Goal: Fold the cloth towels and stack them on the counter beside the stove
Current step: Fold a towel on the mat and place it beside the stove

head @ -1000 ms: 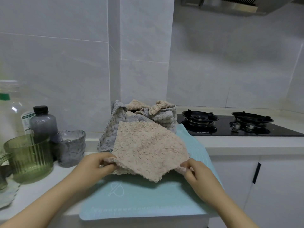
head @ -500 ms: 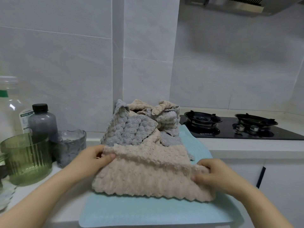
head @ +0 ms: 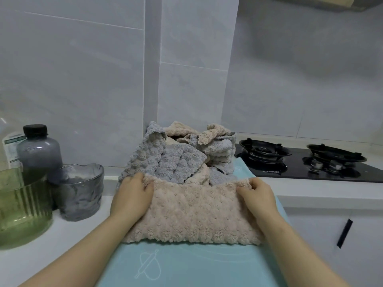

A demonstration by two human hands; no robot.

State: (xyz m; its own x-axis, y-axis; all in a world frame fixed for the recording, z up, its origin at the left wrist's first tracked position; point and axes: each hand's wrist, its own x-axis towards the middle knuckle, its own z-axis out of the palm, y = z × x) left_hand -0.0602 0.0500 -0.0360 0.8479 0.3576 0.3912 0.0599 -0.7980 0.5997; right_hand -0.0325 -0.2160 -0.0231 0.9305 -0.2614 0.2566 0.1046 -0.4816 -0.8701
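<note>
Towel [head: 192, 212], beige, lies on the mat [head: 186, 266] at 6 o'clock of the pile [head: 182, 156]. Left hand [head: 132, 195] and right hand [head: 257, 195] pinch its far corners. It looks soft, light, floppy; corners seem the best hold.

— What encloses this kitchen corner?
— Pale grey wall tiles [head: 83, 79], a jutting tiled column [head: 152, 59] between them.
— And to the right?
— A range hood [head: 323, 3] high up, white cabinet doors [head: 323, 235] with a black handle [head: 344, 233] below.
</note>
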